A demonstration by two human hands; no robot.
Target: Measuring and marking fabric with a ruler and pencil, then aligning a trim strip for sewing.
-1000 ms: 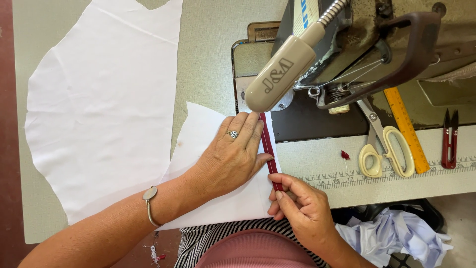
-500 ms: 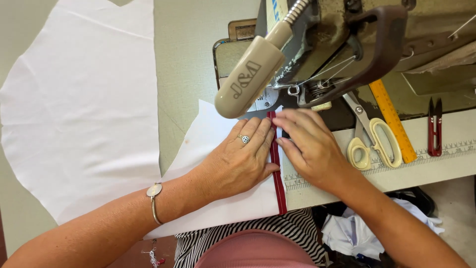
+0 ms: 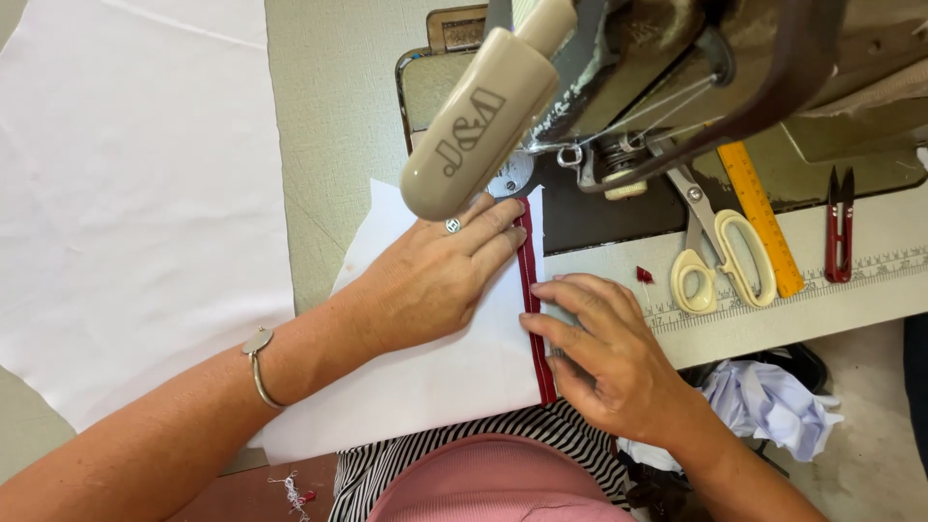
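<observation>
My left hand (image 3: 440, 280) lies flat on a white fabric piece (image 3: 425, 372), fingers stretched toward the sewing machine's needle area (image 3: 527, 184). A dark red trim strip (image 3: 535, 309) runs along the fabric's right edge. My right hand (image 3: 604, 353) presses its fingertips on that edge and the trim, a little nearer to me than the left fingertips. A beige lamp head (image 3: 474, 121) on the machine hides the presser foot.
Scissors with pale yellow handles (image 3: 715, 261), a yellow ruler (image 3: 759, 217) and red thread snips (image 3: 839, 227) lie on the machine bed to the right. A large white fabric sheet (image 3: 135, 193) covers the table at left. Crumpled pale cloth (image 3: 764, 401) sits below the table edge.
My right hand slid back toward me along the trim from near the needle. The view moved closer to the machine.
</observation>
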